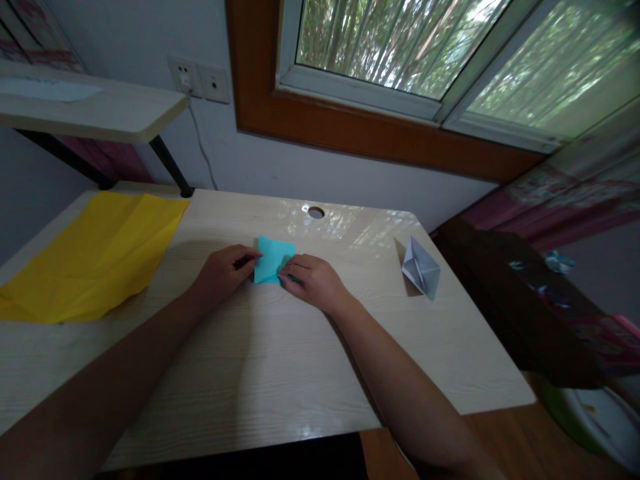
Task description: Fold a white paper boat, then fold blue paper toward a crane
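A small, roughly square piece of turquoise paper lies in the middle of the desk, with a fold line along its lower edge. My left hand pinches the paper's left edge between thumb and fingers. On the other side, my right hand has its fingers closed on the lower right corner and covers that part. A folded white paper shape with pointed, raised flaps stands apart, to the right of my right hand.
A large yellow sheet lies on the left of the pale wooden desk. A raised shelf on black legs stands at the back left. The desk has a round cable hole near its back edge. Behind is a window.
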### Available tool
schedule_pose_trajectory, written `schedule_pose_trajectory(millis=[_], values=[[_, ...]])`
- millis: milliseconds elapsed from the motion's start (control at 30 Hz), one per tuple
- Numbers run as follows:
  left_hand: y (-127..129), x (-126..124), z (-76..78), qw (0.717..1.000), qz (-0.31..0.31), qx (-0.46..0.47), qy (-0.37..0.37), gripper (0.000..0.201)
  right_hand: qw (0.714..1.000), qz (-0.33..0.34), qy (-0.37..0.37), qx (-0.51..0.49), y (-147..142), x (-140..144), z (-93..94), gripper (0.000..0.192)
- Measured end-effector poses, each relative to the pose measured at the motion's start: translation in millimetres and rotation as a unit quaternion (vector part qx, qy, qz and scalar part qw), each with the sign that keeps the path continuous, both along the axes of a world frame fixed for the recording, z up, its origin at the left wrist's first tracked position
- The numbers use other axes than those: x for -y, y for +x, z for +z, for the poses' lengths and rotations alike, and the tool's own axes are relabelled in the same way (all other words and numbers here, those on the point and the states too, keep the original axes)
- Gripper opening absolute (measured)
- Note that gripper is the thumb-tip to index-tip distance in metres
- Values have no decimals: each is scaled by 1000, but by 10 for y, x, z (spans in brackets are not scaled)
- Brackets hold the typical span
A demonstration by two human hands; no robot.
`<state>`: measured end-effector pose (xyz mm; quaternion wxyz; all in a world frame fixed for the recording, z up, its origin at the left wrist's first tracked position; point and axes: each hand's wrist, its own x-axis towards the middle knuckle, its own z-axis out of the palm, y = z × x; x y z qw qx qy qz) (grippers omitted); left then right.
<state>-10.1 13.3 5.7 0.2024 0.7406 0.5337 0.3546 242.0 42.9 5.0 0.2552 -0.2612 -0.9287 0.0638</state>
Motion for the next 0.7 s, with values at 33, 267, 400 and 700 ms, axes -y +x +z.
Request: schedule_pose_trajectory(millis=[33,267,400,700], values=[[0,1,7,1000,-3,-4,0,25,1000,-2,0,2,0,0,2,20],[2,-5,16,1000,-1,-10,-4,24,1000,-16,-7,10,-10,-5,-15,20],[3,-12,16,1000,-2,-2,-17,24,1000,-20,9,23,-24,5,-1,22],[32,14,45,1000,-4,20,-22,34,999,-44,-13,-9,-42,9,-9,14]])
